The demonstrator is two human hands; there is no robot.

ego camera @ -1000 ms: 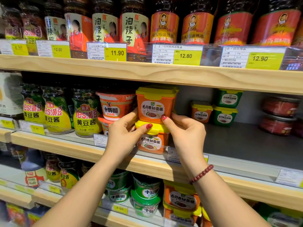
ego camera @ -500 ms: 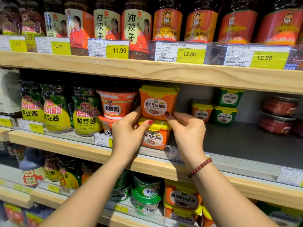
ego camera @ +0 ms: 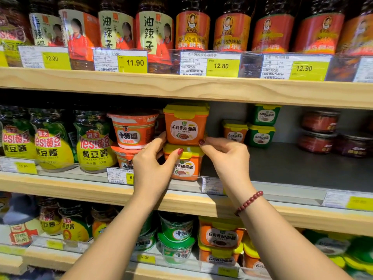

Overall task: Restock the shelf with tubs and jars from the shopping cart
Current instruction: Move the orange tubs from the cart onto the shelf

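Two orange tubs with yellow lids stand stacked at the front of the middle shelf (ego camera: pixel 282 168). My left hand (ego camera: pixel 151 164) and my right hand (ego camera: pixel 226 156) hold the stack from either side. The left thumb presses the lower tub (ego camera: pixel 186 168) on its yellow lid, and the left fingers reach the base of the upper tub (ego camera: pixel 185 126). The right fingertips touch the upper tub's bottom right edge. The shopping cart is out of view.
Round orange tubs (ego camera: pixel 133 130) stand stacked just left of the stack, green-yellow soybean paste jars (ego camera: pixel 94 146) further left. At the shelf's back sit a small orange tub (ego camera: pixel 235 131), green tubs (ego camera: pixel 262 134) and red tubs (ego camera: pixel 319 130). Bare grey shelf lies to the right.
Both hands stay on the stacked tubs and have shifted slightly back with them. The view has drifted a little.
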